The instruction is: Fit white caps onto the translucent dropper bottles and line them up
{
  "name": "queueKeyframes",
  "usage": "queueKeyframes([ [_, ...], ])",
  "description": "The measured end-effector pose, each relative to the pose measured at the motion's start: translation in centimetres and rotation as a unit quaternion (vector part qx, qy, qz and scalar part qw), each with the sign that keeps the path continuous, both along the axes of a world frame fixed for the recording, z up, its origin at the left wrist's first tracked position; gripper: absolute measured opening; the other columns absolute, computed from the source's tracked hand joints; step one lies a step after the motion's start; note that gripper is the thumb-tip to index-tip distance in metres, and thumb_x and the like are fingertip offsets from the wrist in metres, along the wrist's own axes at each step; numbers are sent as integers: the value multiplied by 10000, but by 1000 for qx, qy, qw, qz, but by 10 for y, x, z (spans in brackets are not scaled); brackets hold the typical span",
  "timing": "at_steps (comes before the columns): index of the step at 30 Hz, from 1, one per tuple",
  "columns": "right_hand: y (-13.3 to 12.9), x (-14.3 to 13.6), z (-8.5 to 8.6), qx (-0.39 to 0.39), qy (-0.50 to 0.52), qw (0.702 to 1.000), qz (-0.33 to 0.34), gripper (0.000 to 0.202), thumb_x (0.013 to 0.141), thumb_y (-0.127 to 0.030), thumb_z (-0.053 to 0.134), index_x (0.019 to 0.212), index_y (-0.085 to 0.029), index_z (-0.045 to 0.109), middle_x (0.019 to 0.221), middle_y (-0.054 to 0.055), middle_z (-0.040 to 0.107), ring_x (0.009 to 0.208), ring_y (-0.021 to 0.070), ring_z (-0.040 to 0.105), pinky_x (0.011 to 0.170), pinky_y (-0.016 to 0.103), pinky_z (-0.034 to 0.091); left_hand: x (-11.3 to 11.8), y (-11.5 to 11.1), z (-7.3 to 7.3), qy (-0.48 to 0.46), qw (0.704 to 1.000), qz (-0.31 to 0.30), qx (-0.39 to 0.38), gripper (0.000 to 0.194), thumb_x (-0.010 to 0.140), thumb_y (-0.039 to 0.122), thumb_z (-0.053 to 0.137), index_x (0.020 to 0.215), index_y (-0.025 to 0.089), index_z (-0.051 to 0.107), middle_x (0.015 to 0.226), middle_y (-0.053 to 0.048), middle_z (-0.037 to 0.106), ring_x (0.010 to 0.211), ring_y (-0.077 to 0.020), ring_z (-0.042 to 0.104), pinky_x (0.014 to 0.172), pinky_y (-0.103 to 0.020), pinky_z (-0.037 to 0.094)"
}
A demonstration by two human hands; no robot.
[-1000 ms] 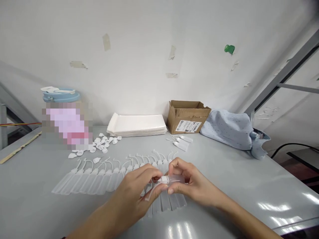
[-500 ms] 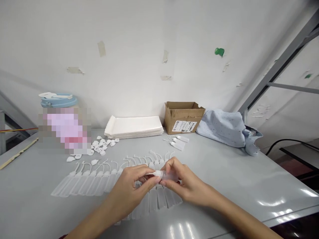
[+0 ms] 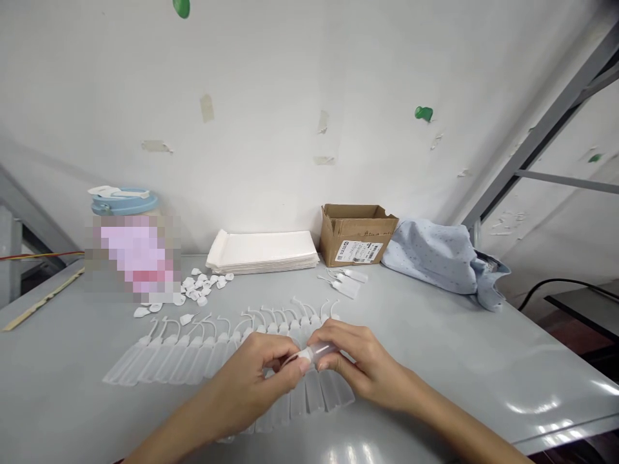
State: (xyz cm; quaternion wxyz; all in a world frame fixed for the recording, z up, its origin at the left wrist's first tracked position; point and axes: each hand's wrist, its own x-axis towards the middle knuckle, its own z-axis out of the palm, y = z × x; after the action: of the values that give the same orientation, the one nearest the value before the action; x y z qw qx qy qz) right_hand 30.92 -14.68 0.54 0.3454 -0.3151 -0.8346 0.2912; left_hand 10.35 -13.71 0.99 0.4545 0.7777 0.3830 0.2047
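Between my two hands, over the grey table, lies a small translucent plastic bottle [image 3: 322,350] held roughly level. My left hand [image 3: 264,374] pinches its white cap [image 3: 305,354], from which a thin strip runs back under the fingers. My right hand [image 3: 358,361] closes around the bottle's body. Below and to the left, a long row of similar bottles [image 3: 167,361] lies flat, thin curved tips pointing away from me. More bottles [image 3: 322,390] lie under my hands, partly hidden by them.
Loose white caps [image 3: 196,290] are heaped at the back left, beside a blue-lidded container [image 3: 124,201] blurred below. A stack of white envelopes [image 3: 264,250], an open cardboard box [image 3: 355,235] and a light blue cloth [image 3: 430,254] stand along the wall. Several bottles [image 3: 345,287] lie before the box.
My hands and the held bottle have come slightly lower in view, and the bottle's body end now tilts up a little. The whole view has shifted slightly. Both hands keep their grip.
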Motion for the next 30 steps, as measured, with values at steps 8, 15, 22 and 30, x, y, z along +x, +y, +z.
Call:
queueKeyframes([
  [8,1,-2,1,-194,23,981,-1,254,896,-361,538,866,-156,684,651,-26,547,574,94,439,533,210,331,-5,-4,-10,31,954,-58,291,184,825,133,460,654,185,418,618,48,430,560,-86,406,541,-209,315],
  [15,-3,-5,1,-73,10,997,-16,168,913,-265,512,966,-166,637,787,23,610,701,135,537,635,244,425,-9,0,-4,13,964,-46,262,131,888,172,460,777,186,529,689,26,529,622,-102,491,590,-207,385],
  [22,0,-3,-3,44,11,998,-37,160,910,-237,507,1007,-169,614,766,49,607,670,154,538,612,269,450,-7,0,-10,51,928,-49,366,156,934,153,396,864,160,535,758,-32,570,671,-153,515,597,-270,419],
  [30,12,3,-5,-166,43,983,-66,291,887,-400,523,877,-157,683,674,13,614,575,123,507,524,233,391,0,5,-20,67,863,-15,500,177,935,93,384,961,131,555,805,-76,612,733,-195,546,640,-325,457],
])
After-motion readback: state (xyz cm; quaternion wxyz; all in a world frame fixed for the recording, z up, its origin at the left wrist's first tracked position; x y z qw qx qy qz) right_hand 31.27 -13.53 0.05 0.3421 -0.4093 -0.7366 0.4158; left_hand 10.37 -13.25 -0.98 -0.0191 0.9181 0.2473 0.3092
